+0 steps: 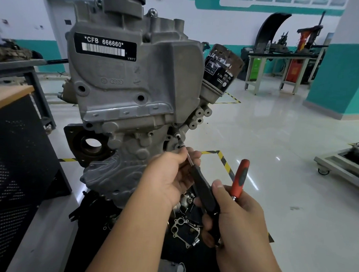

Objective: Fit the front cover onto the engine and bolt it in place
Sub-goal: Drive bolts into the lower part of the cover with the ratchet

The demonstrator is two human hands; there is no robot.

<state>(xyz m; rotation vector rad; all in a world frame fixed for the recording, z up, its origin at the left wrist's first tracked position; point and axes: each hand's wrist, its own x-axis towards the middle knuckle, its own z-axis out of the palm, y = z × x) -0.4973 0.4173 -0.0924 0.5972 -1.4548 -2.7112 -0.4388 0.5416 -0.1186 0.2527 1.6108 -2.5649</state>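
The grey front cover (123, 88) sits against the engine (120, 158), a black label with "CFB 666660" near its top. A bolt (178, 136) stands in a hole at the cover's lower right edge. My left hand (168, 176) pinches the thin metal shaft of a black-handled driver (203, 190), whose tip points at that bolt. My right hand (232, 216) grips the driver's black handle and also holds a red-handled tool (239, 177), which sticks up between its fingers.
A black oil filter (220, 65) juts out at the engine's upper right. A wood-topped bench with a black mesh side (11, 149) stands at the left. Loose metal parts (182, 228) lie under the engine. Workbenches (280, 64) and a wheeled cart (342, 163) stand on the glossy floor to the right.
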